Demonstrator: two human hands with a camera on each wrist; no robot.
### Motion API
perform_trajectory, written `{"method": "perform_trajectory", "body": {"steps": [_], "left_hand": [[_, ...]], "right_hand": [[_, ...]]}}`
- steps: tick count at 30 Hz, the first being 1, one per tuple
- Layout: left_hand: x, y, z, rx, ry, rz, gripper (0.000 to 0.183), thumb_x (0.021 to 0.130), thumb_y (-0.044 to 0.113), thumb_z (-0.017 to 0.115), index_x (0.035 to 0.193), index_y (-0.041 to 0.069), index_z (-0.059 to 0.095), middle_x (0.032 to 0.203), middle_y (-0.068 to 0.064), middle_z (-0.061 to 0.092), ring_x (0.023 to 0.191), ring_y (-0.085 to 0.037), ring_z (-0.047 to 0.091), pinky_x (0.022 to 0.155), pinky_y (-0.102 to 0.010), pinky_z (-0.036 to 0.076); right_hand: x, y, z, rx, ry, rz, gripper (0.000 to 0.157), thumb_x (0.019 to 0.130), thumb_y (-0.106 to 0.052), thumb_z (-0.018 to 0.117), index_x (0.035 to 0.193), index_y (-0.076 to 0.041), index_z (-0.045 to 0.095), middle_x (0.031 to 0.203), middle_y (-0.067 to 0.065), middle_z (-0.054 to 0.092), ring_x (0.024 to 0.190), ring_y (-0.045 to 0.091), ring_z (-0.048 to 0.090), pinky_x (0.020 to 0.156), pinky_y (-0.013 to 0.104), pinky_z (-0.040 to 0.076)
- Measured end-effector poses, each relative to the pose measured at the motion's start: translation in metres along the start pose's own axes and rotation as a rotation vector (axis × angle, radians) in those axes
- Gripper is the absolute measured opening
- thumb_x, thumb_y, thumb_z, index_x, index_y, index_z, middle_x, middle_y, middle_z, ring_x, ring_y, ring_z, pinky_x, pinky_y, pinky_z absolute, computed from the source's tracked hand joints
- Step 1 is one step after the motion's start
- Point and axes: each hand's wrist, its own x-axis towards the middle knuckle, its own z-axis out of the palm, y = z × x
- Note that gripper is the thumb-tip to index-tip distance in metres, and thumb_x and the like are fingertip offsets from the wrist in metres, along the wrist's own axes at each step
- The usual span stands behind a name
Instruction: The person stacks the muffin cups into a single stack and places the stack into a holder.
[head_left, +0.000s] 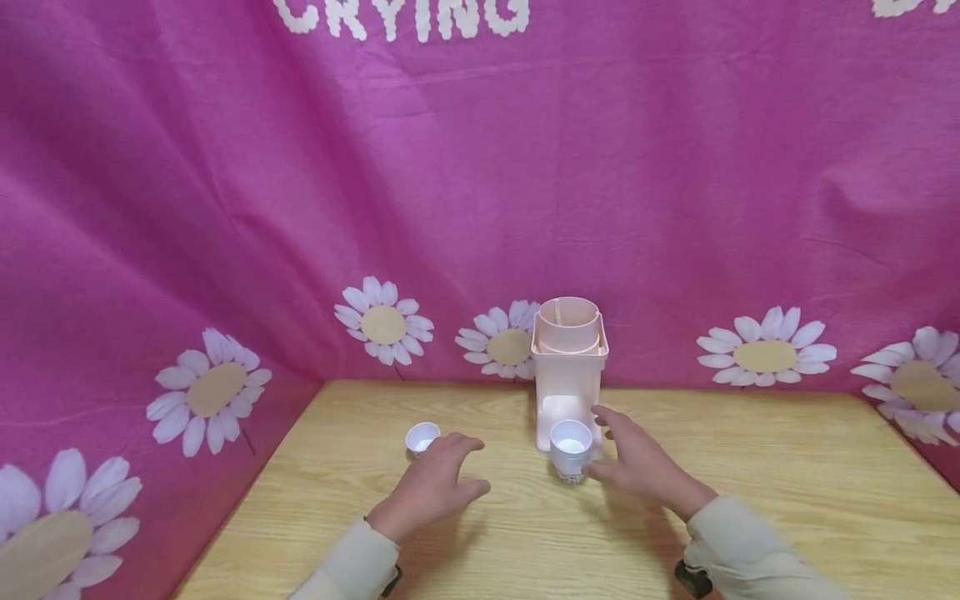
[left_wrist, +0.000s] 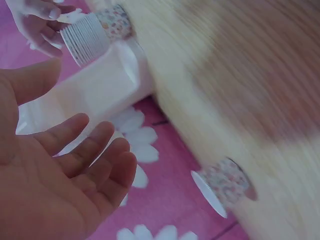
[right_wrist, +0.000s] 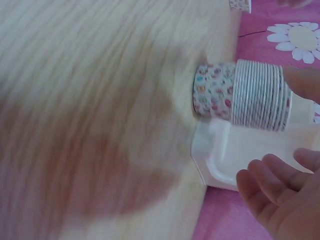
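A stack of nested paper cups [head_left: 571, 452] with a small floral print stands upright on the table, just in front of a pale pink plastic dispenser [head_left: 567, 375]. Around the right side of this stack my right hand [head_left: 647, 465] is held with fingers spread. In the right wrist view its thumb [right_wrist: 304, 82] overlaps the rim end of the stack [right_wrist: 260, 95], while the other fingers stay apart from it. My left hand [head_left: 435, 487] hovers over the table, fingers loosely bent and holding nothing. Partly behind it stands a single floral paper cup [head_left: 422, 435], whole in the left wrist view [left_wrist: 225, 185].
The dispenser has a round tube [head_left: 570, 325] at its top and stands at the back of the wooden table [head_left: 787, 467]. A magenta cloth [head_left: 637, 167] with daisies hangs right behind the table's back edge and along its left side.
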Motion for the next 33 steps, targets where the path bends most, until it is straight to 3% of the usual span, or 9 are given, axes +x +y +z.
{"method": "perform_trajectory", "body": {"steps": [5,11,13,17,19,24,27,33], "left_hand": [[-0.004,-0.024,-0.003,-0.002,0.042,-0.074,0.048,0.089,0.025,0.07,0.13,0.003,0.058,0.13,-0.012,0.061,0.123,-0.033,0.054,0.1,-0.052,0.047],[0.004,-0.066,-0.01,0.076,0.275,-0.156,0.043,0.087,0.023,0.072,0.123,0.003,0.063,0.125,-0.014,0.065,0.118,-0.035,0.057,0.097,-0.05,0.049],[0.008,-0.08,-0.015,0.111,0.309,-0.196,0.045,0.087,0.026,0.073,0.124,0.003,0.062,0.127,-0.015,0.064,0.121,-0.036,0.056,0.099,-0.05,0.047],[0.013,-0.102,-0.019,0.213,0.252,-0.226,0.057,0.082,0.034,0.076,0.127,0.004,0.061,0.129,-0.014,0.062,0.119,-0.036,0.056,0.099,-0.051,0.046],[0.016,-0.109,-0.019,0.219,0.218,-0.226,0.062,0.079,0.037,0.079,0.128,0.003,0.06,0.13,-0.014,0.061,0.119,-0.036,0.057,0.099,-0.051,0.047],[0.025,-0.12,-0.013,0.104,0.154,-0.236,0.075,0.074,0.04,0.081,0.133,0.002,0.056,0.138,-0.017,0.057,0.128,-0.039,0.052,0.106,-0.053,0.044],[0.033,-0.123,-0.009,0.047,0.108,-0.244,0.081,0.072,0.041,0.084,0.136,0.002,0.054,0.142,-0.018,0.055,0.131,-0.04,0.049,0.107,-0.055,0.042],[0.043,-0.118,-0.009,-0.086,0.026,-0.232,0.086,0.07,0.027,0.087,0.141,-0.001,0.049,0.144,-0.019,0.053,0.131,-0.037,0.051,0.107,-0.053,0.043]], "right_hand": [[0.005,-0.006,0.016,0.097,-0.015,0.07,0.085,0.073,-0.016,0.083,0.14,0.012,0.04,0.13,0.029,0.058,0.111,0.042,0.062,0.096,0.056,0.05],[0.011,-0.01,0.03,0.167,-0.006,0.163,0.083,0.075,-0.018,0.082,0.143,0.009,0.04,0.126,0.025,0.062,0.111,0.035,0.062,0.1,0.055,0.048],[0.013,-0.01,0.031,0.185,-0.012,0.192,0.08,0.078,-0.02,0.081,0.142,0.007,0.042,0.123,0.023,0.064,0.109,0.033,0.063,0.097,0.051,0.05],[0.017,-0.005,0.032,0.206,-0.015,0.21,0.075,0.079,-0.022,0.081,0.14,0.004,0.047,0.12,0.023,0.066,0.107,0.031,0.064,0.093,0.047,0.052],[0.018,-0.002,0.033,0.217,-0.018,0.21,0.072,0.079,-0.022,0.082,0.139,0.001,0.05,0.12,0.022,0.067,0.106,0.031,0.064,0.093,0.047,0.052],[0.02,0.008,0.036,0.291,-0.043,0.229,0.063,0.077,-0.021,0.083,0.134,-0.009,0.058,0.112,0.011,0.071,0.101,0.021,0.063,0.091,0.037,0.05],[0.021,0.012,0.036,0.3,-0.045,0.198,0.059,0.077,-0.02,0.083,0.13,-0.009,0.059,0.109,0.009,0.071,0.099,0.019,0.062,0.09,0.036,0.049],[0.023,0.011,0.037,0.236,-0.031,0.192,0.057,0.074,-0.02,0.084,0.125,-0.013,0.062,0.107,0.005,0.071,0.098,0.017,0.062,0.089,0.036,0.049]]}}
